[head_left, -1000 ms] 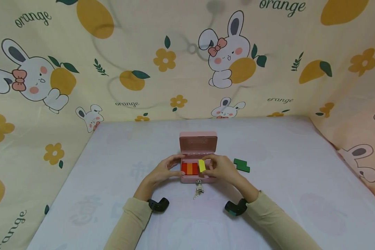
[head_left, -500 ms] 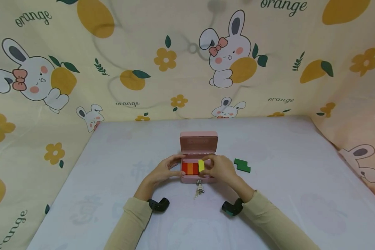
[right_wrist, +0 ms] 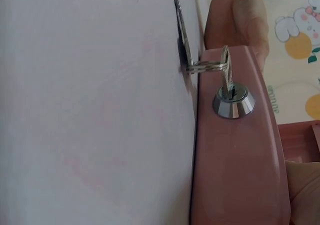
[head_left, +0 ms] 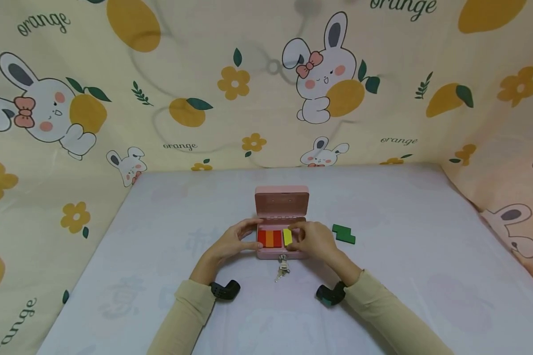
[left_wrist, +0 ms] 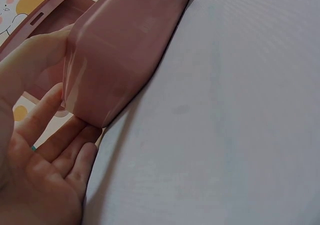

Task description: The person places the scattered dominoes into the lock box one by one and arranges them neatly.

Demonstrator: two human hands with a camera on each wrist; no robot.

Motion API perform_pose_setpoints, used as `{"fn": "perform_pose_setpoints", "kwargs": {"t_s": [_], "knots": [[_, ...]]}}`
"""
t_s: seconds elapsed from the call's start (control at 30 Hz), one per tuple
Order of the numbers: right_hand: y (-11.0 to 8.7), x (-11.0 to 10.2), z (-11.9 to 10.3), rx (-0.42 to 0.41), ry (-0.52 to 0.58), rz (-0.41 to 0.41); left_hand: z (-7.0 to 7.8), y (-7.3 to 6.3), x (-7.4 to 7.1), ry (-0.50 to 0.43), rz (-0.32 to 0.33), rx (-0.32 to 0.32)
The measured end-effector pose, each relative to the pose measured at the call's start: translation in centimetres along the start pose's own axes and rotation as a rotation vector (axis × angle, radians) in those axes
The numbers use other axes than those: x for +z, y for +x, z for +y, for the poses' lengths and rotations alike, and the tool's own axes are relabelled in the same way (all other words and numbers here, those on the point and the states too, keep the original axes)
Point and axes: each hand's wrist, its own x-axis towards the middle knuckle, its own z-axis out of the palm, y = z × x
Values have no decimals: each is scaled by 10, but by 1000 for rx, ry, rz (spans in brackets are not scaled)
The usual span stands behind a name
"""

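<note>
Yellow block [head_left: 287, 237] clamped in fingers of the nearer right hand [head_left: 316, 239], within the pink box [head_left: 268, 255] gripped by the left hand [head_left: 231, 241]; long axis front-to-back, just right of the red and orange blocks [head_left: 269, 239].

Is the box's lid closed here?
No, the head view shows the lid raised at the back of the box, with red and orange blocks visible inside.

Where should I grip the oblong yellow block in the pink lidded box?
Probably by its near and far ends, from above and the right: the oblong yellow block runs front to back, and red and orange rectangular blocks stand close on its left.
</note>
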Motion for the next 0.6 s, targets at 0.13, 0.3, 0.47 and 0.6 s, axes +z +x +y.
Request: {"fn": "perform_pose_setpoints", "kwargs": {"t_s": [0.13,0.3,0.47,0.6], "knots": [[3,1,-1,16,-18,-17,-1,0,0,-1,1,-2],[6,1,-4,37,-52,-25,-1,0,0,10,1,-11],[5,1,-6,33,-86,-21,-1,0,-1,9,2,-21],[3,2,-8,31,-96,-9,0,0,0,7,4,-20]]}}
